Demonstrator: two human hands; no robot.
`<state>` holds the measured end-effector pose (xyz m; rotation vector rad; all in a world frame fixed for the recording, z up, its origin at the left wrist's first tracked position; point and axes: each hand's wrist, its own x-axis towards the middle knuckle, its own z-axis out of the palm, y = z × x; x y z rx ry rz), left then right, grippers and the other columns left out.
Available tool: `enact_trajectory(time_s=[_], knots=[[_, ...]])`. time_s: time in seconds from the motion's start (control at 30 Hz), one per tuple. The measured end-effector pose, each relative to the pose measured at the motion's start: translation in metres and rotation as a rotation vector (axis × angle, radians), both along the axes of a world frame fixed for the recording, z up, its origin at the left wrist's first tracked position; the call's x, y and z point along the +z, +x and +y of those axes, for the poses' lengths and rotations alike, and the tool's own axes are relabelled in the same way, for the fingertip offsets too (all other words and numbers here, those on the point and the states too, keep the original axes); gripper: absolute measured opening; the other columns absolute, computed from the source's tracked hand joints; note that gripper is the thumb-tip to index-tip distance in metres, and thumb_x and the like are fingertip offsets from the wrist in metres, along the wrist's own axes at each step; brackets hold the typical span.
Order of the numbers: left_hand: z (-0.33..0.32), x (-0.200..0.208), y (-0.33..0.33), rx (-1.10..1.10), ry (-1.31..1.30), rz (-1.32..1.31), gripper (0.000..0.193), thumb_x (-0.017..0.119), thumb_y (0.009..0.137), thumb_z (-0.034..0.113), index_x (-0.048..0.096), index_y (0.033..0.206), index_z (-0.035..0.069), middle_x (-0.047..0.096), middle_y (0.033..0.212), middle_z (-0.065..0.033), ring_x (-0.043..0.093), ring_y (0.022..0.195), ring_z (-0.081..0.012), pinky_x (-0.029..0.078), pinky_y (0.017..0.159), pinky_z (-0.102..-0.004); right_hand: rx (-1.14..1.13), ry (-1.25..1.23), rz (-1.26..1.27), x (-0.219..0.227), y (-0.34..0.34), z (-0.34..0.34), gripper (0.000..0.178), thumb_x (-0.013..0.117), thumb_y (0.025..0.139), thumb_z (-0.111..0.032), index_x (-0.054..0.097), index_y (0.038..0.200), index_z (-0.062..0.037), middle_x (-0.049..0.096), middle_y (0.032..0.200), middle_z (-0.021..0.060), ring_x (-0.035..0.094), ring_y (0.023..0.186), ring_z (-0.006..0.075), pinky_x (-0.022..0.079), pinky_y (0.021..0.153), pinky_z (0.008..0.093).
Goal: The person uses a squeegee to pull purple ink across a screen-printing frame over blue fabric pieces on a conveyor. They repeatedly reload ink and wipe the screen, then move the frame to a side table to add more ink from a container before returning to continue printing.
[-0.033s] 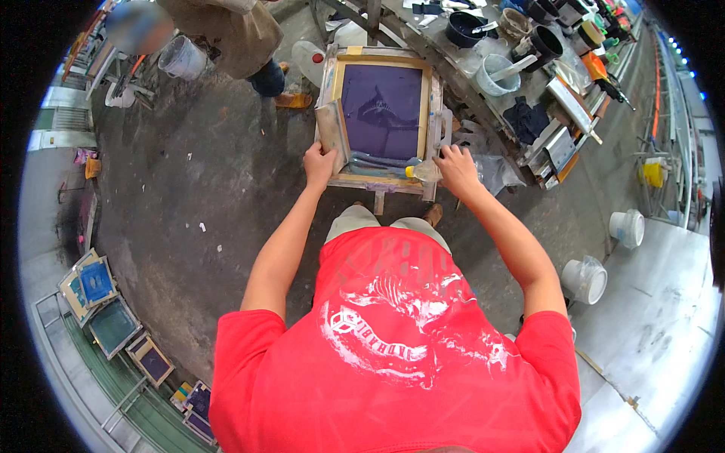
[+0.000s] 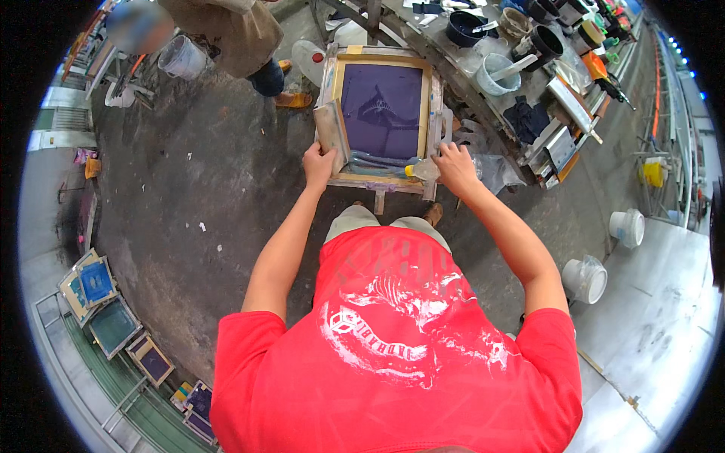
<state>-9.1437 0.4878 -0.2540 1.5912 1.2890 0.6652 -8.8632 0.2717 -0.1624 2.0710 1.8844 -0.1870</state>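
A screen-printing frame (image 2: pixel 436 143) with purple mesh (image 2: pixel 408 90) and a dark design on it stands in front of me. My left hand (image 2: pixel 319 164) grips a wooden squeegee (image 2: pixel 331 134), which leans over the frame's left side near its lower corner. At the lower right corner, my right hand (image 2: pixel 458 167) is closed on a clear plastic bottle (image 2: pixel 427 169). Its yellow cap (image 2: pixel 409 171) points left over the frame, and the rest of the bottle is partly hidden behind my fingers. A dark wet-looking band runs along the near edge of the mesh.
On the right, a long worktable holds a white bucket (image 2: pixel 496 74), a dark tub (image 2: pixel 464 29), a black cloth (image 2: pixel 526 121) and several tools. Another person (image 2: pixel 226 38) stands at the far left beside a pail (image 2: pixel 181 58). Printing screens (image 2: pixel 115 326) lean at the lower left.
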Motion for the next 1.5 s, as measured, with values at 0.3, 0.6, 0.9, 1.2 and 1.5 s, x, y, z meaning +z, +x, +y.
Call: enact_trajectory(time_s=[0.3, 0.6, 0.9, 1.2, 1.5], knots=[[0.007, 0.003, 0.002, 0.032, -0.068, -0.151, 0.031, 0.073, 0.084, 0.014, 0.071, 0.109, -0.004, 0.075, 0.092, -0.0151, 0.071, 0.081, -0.0201, 0.053, 0.073, -0.0352, 0.108, 0.04, -0.081, -0.011, -0.007, 0.038, 0.015, 0.069, 0.082, -0.019, 0.076, 0.095, -0.0148, 0.061, 0.109, 0.0031, 0.056, 0.109, 0.0219, 0.043, 0.088, 0.0385], [0.014, -0.001, 0.007, -0.036, 0.069, 0.294, 0.036, 0.07, 0.077, 0.023, 0.072, 0.103, -0.001, 0.074, 0.089, -0.0209, 0.073, 0.084, -0.0355, 0.054, 0.076, -0.0432, -0.042, 0.124, 0.071, -0.014, 0.007, -0.007, 0.061, 0.086, 0.068, -0.035, 0.068, 0.125, -0.0203, 0.058, 0.109, 0.0042, 0.055, 0.111, 0.0239, 0.044, 0.089, 0.0408], [-0.058, -0.019, 0.115, -0.042, -0.064, 0.013, 0.036, 0.072, 0.077, 0.024, 0.075, 0.108, 0.006, 0.075, 0.094, -0.0187, 0.073, 0.087, -0.0339, 0.055, 0.08, -0.0432, -0.455, 0.567, 0.381, -0.018, 0.013, -0.086, 0.075, 0.087, 0.071, -0.038, 0.06, 0.138, -0.0191, 0.059, 0.113, 0.0083, 0.057, 0.107, 0.0294, 0.043, 0.089, 0.0447], [-0.085, -0.03, 0.123, -0.194, -0.177, -0.07, 0.029, 0.073, 0.08, 0.018, 0.074, 0.102, 0.001, 0.076, 0.086, -0.015, 0.073, 0.077, -0.0213, 0.054, 0.072, -0.0362, -0.732, 0.897, 0.617, -0.019, -0.023, -0.135, 0.075, 0.089, 0.074, -0.028, 0.059, 0.14, -0.0131, 0.059, 0.116, 0.0135, 0.06, 0.105, 0.0323, 0.049, 0.091, 0.0416], [0.011, 0.004, 0.021, -0.036, 0.093, 0.28, 0.03, 0.072, 0.078, 0.023, 0.073, 0.101, 0.003, 0.074, 0.086, -0.0179, 0.072, 0.08, -0.0319, 0.054, 0.074, -0.0418, -0.793, 0.958, 0.684, -0.015, -0.031, -0.158, 0.074, 0.089, 0.073, -0.02, 0.059, 0.14, -0.0121, 0.059, 0.116, 0.0139, 0.061, 0.105, 0.0315, 0.05, 0.092, 0.0405]])
